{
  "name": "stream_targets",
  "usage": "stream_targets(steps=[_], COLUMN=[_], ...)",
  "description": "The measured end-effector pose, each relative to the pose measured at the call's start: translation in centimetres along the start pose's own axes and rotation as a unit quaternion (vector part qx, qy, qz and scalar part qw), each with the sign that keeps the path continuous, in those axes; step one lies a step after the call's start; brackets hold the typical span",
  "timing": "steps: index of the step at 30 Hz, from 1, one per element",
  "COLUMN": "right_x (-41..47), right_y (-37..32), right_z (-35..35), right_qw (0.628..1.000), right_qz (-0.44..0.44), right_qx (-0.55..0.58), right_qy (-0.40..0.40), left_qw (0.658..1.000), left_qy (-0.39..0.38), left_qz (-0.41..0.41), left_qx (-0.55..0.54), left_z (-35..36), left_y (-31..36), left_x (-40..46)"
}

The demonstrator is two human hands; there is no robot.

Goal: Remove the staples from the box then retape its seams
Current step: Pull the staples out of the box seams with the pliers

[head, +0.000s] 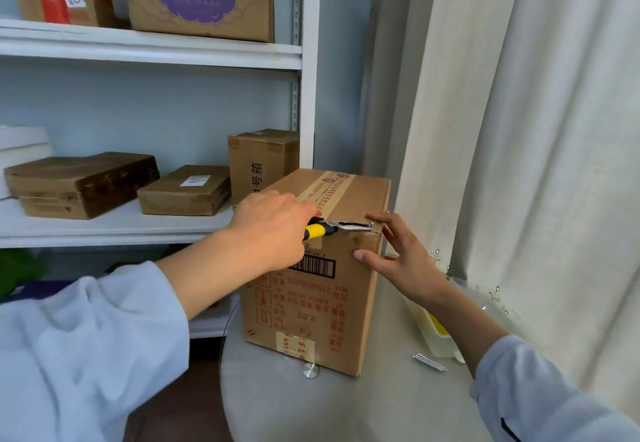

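Standing upright at the centre of the frame on a round grey table (346, 407), the tall brown cardboard box (311, 303) carries printed beige tape (325, 185) along its top seam and a black barcode on its near face. The left hand (273, 230), coming in from the lower left in a pale blue sleeve, has its fingers curled tightly round the yellow-and-black handles of a pair of pliers (332, 228); the metal nose lies along the box's upper near edge, its tip at a small metal staple (371, 225) near the right corner, where the cardboard looks torn. The right hand (398, 258) enters from the lower right with fingers straight and spread, fingertips pressing the box's near face and top corner, holding nothing. A strip of silver staples (429, 362) lies on the table at lower right, beside a clear plastic container (440, 334). White shelves (149, 43) with more cardboard boxes fill the left of the frame, and a cream curtain (536, 130) hangs at the right.
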State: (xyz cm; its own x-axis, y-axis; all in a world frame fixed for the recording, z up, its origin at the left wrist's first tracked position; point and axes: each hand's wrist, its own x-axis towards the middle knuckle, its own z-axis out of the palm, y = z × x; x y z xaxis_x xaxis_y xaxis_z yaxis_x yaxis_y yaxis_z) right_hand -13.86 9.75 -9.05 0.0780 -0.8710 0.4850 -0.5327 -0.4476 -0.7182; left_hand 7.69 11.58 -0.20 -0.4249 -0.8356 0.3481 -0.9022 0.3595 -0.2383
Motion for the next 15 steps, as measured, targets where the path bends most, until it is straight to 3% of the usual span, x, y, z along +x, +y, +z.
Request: stream_targets(steps=[8,15], right_x=[0.0,-0.2], right_y=[0.3,0.5], right_z=[0.1,0.2], right_qw=[1.0,1.0], right_qz=[0.004,-0.004], right_qx=[0.005,0.016], right_qy=[0.001,0.007], left_qw=[1.0,0.988], left_qy=[0.011,-0.024], left_qz=[0.01,-0.052], left_qx=[-0.001,-0.143], left_z=[0.7,2.6], left_y=[0.7,1.7], left_x=[0.4,-1.4])
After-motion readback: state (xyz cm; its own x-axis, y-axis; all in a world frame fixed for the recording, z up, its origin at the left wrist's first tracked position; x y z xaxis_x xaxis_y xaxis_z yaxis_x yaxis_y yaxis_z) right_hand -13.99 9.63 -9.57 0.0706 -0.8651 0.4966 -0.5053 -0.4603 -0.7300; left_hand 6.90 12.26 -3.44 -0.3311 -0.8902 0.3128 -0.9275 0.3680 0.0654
